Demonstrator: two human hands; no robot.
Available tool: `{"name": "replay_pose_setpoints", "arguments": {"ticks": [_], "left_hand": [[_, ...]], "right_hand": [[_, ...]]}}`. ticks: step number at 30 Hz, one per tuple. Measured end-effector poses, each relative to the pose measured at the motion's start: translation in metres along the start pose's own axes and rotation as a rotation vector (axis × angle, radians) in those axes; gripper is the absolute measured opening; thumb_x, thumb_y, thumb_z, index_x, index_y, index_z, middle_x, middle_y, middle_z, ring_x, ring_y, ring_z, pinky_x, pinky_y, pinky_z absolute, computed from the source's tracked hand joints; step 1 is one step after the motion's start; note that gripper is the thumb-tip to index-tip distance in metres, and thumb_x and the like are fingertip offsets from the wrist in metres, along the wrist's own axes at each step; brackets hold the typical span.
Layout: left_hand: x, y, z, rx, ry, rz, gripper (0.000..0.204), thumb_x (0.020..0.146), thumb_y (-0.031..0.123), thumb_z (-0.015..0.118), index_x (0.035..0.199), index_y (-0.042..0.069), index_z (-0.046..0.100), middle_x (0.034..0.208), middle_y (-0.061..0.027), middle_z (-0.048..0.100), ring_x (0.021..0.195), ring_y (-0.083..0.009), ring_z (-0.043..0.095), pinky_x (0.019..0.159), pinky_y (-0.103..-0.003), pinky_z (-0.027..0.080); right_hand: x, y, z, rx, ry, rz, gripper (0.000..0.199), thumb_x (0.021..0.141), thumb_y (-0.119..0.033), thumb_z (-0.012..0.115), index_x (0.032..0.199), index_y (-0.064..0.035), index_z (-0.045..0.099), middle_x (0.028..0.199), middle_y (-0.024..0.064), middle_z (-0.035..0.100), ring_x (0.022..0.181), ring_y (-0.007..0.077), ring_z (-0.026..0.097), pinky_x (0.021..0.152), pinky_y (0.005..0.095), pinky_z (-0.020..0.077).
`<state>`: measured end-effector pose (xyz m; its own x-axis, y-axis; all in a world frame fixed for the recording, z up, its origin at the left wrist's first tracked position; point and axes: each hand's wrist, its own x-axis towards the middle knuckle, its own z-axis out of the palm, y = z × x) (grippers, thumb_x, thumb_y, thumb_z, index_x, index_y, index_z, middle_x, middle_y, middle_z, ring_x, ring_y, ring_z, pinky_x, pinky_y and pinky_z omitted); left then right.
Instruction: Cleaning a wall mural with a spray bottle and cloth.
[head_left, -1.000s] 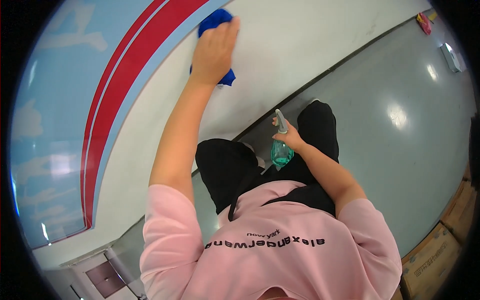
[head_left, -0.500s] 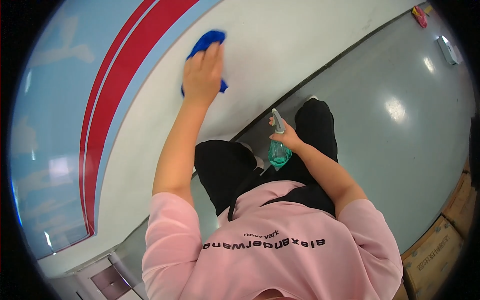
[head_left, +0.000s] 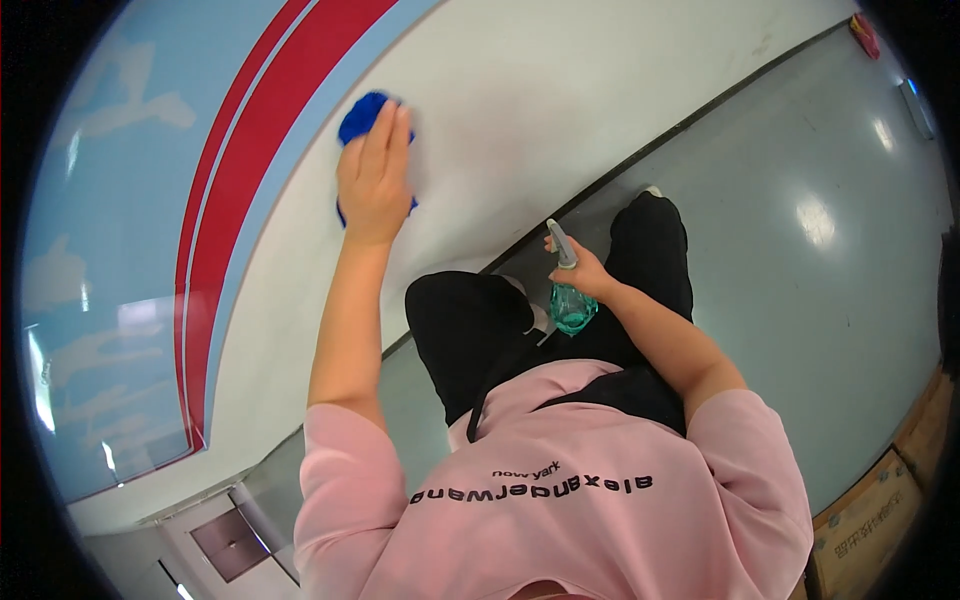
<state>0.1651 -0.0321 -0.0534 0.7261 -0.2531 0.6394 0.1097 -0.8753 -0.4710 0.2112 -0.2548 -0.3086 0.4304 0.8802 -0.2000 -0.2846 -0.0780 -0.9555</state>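
Observation:
A crumpled blue cloth (head_left: pixel 366 116) lies against the white lower part of the wall (head_left: pixel 500 120). My left hand (head_left: pixel 376 190) holds it there, fingers stretched over it and palm toward the wall; cloth shows past the fingertips and on both sides of the hand. Near my knees, my right hand (head_left: pixel 588 272) grips the neck of a spray bottle (head_left: pixel 573 308). The bottle is clear green with a grey and white trigger head and hangs upright, apart from the wall. Part of its neck is hidden by the fingers.
Above the white band, the wall carries a red stripe (head_left: pixel 262 130) and a light blue picture. A dark strip (head_left: pixel 640 155) runs where wall meets grey floor (head_left: pixel 780 300). Cardboard boxes (head_left: pixel 865 530) stand at the lower right; a red item (head_left: pixel 864 36) lies far right.
My left hand and the cloth have slid left and nearer to me along the wall. The right hand still holds the spray bottle, and the view has shifted slightly.

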Motion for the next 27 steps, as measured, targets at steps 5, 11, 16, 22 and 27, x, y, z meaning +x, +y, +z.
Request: {"name": "replay_pose_setpoints", "arguments": {"ticks": [5, 11, 16, 22, 27], "left_hand": [[0.074, 0.024, 0.039, -0.2, 0.088, 0.067, 0.039, 0.066, -0.002, 0.051, 0.105, 0.003, 0.057, 0.108, -0.0036, 0.055, 0.082, -0.0224, 0.051, 0.075, -0.031, 0.043], [0.084, 0.04, 0.049, -0.194, 0.054, -0.02, 0.038, 0.066, -0.001, 0.052, 0.103, 0.004, 0.058, 0.104, -0.001, 0.055, 0.081, -0.0201, 0.05, 0.071, -0.03, 0.043], [0.021, 0.017, 0.006, -0.075, -0.013, -0.183, 0.041, 0.067, -0.004, 0.052, 0.107, 0.005, 0.057, 0.108, -0.0001, 0.054, 0.086, -0.021, 0.051, 0.076, -0.03, 0.041], [-0.083, -0.013, -0.06, 0.17, -0.074, -0.483, 0.049, 0.067, -0.004, 0.053, 0.115, 0.004, 0.052, 0.114, -0.0101, 0.05, 0.099, -0.0263, 0.048, 0.083, -0.035, 0.037], [-0.159, -0.038, -0.108, 0.201, 0.074, -1.072, 0.055, 0.07, 0.003, 0.055, 0.123, 0.002, 0.042, 0.113, -0.0166, 0.035, 0.099, -0.0298, 0.043, 0.087, -0.036, 0.037]], "right_hand": [[0.002, 0.002, 0.001, -0.031, 0.061, 0.048, 0.062, 0.063, -0.009, 0.065, 0.12, -0.0113, 0.042, 0.115, 0.0087, 0.049, 0.108, 0.0226, 0.046, 0.09, 0.0327, 0.0353], [-0.001, 0.01, 0.001, 0.009, 0.126, 0.071, 0.062, 0.064, -0.009, 0.065, 0.121, -0.0112, 0.042, 0.116, 0.008, 0.049, 0.108, 0.0221, 0.046, 0.09, 0.0319, 0.0358], [-0.001, 0.006, 0.004, 0.039, 0.115, 0.095, 0.063, 0.064, -0.007, 0.065, 0.122, -0.0107, 0.041, 0.117, 0.0085, 0.049, 0.108, 0.0215, 0.045, 0.089, 0.032, 0.0361], [0.001, 0.003, 0.007, 0.066, 0.087, 0.075, 0.062, 0.064, -0.005, 0.065, 0.121, -0.01, 0.042, 0.116, 0.0086, 0.048, 0.109, 0.0213, 0.044, 0.088, 0.0316, 0.036], [-0.004, 0.006, 0.001, 0.158, 0.062, 0.059, 0.063, 0.063, -0.002, 0.065, 0.121, -0.0103, 0.042, 0.115, 0.0066, 0.048, 0.11, 0.019, 0.042, 0.088, 0.0311, 0.0355]]}}
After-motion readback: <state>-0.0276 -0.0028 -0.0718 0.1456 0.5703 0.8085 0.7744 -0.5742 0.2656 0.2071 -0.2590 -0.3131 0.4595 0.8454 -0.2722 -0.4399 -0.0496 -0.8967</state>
